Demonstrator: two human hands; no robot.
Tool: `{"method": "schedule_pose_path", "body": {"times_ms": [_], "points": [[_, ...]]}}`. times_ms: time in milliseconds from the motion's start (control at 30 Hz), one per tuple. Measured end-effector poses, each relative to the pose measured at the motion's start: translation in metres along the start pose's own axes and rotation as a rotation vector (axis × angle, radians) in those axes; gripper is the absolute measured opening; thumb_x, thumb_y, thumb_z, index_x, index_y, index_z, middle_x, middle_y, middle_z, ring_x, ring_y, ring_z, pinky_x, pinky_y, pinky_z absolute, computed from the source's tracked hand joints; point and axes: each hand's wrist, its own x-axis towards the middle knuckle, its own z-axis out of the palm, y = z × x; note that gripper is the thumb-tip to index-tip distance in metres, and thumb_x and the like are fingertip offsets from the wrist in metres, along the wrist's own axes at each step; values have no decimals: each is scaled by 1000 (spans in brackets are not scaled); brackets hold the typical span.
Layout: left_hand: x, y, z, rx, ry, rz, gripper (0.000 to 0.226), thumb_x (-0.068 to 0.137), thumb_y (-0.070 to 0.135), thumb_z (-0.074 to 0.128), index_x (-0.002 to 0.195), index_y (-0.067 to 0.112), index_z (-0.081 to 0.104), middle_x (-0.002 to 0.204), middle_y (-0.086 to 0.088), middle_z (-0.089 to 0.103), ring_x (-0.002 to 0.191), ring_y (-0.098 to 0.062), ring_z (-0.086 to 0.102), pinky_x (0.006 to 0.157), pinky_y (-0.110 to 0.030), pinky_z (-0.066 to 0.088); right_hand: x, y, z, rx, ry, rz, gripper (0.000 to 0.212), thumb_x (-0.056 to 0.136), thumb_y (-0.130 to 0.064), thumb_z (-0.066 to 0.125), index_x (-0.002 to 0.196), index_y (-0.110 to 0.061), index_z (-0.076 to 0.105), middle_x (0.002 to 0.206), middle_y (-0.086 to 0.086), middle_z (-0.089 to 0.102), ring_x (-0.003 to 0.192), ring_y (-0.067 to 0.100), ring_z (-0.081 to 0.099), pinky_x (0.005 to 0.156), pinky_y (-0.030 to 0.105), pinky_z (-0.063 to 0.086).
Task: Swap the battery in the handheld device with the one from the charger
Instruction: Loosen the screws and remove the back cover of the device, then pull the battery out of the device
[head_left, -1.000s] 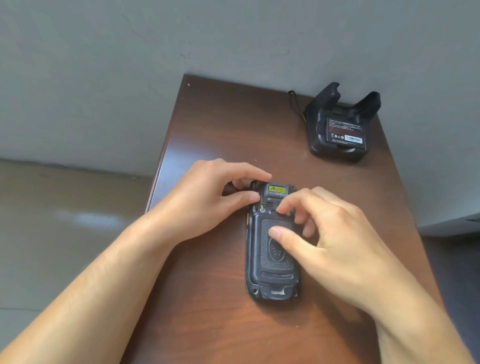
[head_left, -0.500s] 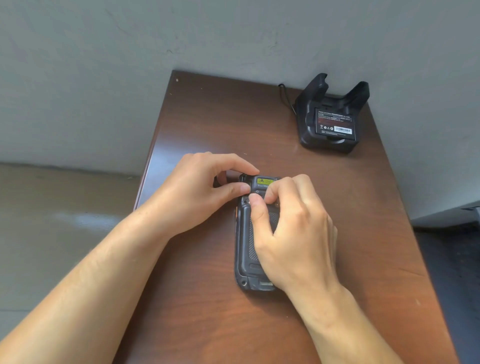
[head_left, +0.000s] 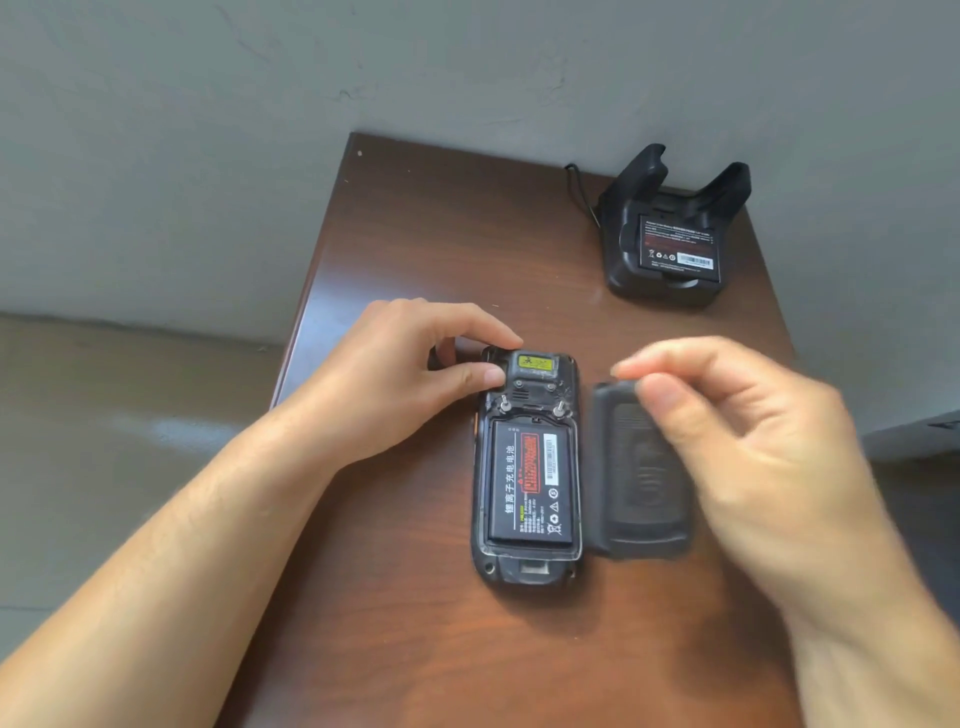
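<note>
The black handheld device (head_left: 525, 570) lies face down on the brown table (head_left: 441, 234), its back open. Its battery (head_left: 531, 486), black with a red and white label, sits bare in the compartment. My left hand (head_left: 395, 384) pinches the device's top left corner with thumb and forefinger. My right hand (head_left: 753, 441), blurred by motion, pinches the top edge of the removed back cover (head_left: 636, 501), just right of the device. The black charger cradle (head_left: 670, 292) stands at the far right of the table with a second battery (head_left: 678, 249) in its slot.
A thin black cable (head_left: 579, 192) runs from the charger toward the grey wall behind the table. The table's left edge drops to a grey floor (head_left: 130, 441). A dark object shows at the right edge, beyond the table.
My right hand has pulled the back cover off the device and moved it to the right, baring the battery. My left hand has kept its grip on the top corner.
</note>
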Motion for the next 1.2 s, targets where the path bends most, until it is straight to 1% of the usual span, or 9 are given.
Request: {"method": "schedule_pose_path", "body": {"times_ms": [100,200,300,433,633,833,933,1033,1200], "points": [[0,1,1,-7,-6,-4,22,83,28,76,104,37,74,66,32,59,61,-1,51,59,-10,35,1,14,-40,-2,-37,149,12,80,-28,69,85,-26,79,81,-5,78,69,3,66,62,15,53],[0,1,2,-18,-2,-3,22,84,28,76,103,37,74,61,23,59,58,-4,48,56,-12,36,-2,40,-49,-284,-53,191,6,86,-29,74,86,-34,78,83,-3,78,67,5,65,64,24,53],[-1,-1,2,-4,12,-7,21,84,30,75,103,38,74,55,12,54,55,-8,45,53,-15,34,-3,53,-47,-448,-3,133,9,90,-28,73,86,-35,77,86,-22,76,76,3,67,70,14,49],[-2,0,3,-3,18,6,21,85,26,75,104,35,74,59,26,58,56,-7,47,54,-11,34,-4,65,-44,-666,5,14,9,93,-30,66,89,-36,71,92,-25,68,98,11,56,85,8,36],[-5,0,2,-13,30,7,21,86,26,74,105,33,75,60,29,58,56,-5,46,56,-11,34,-11,70,-42,-686,24,-27,13,92,-25,69,89,-37,67,98,-10,65,103,17,51,87,7,32],[-6,2,2,-9,40,10,21,87,24,73,106,30,74,62,36,58,59,0,49,59,-6,35,-5,37,-37,-625,49,-78,22,88,-42,72,107,-31,71,107,-9,66,107,17,58,86,24,42],[-6,1,3,-8,48,13,21,87,24,73,106,31,74,63,35,59,60,2,51,60,-6,35,-4,7,-16,-632,-181,-275,43,82,-44,79,120,-25,72,117,-8,65,115,10,60,97,23,44],[-5,0,4,8,47,20,21,87,28,73,107,34,74,64,32,60,61,1,51,59,-7,35,-6,2,2,-668,-479,-277,58,76,-51,76,130,-31,66,132,-20,58,129,5,52,108,25,43],[-5,-2,1,-7,42,6,21,86,30,73,107,35,74,65,34,60,62,1,52,59,-6,35,-4,8,5,-714,-586,-270,64,75,-59,69,134,-35,61,133,-26,54,133,2,44,110,27,42]]}}
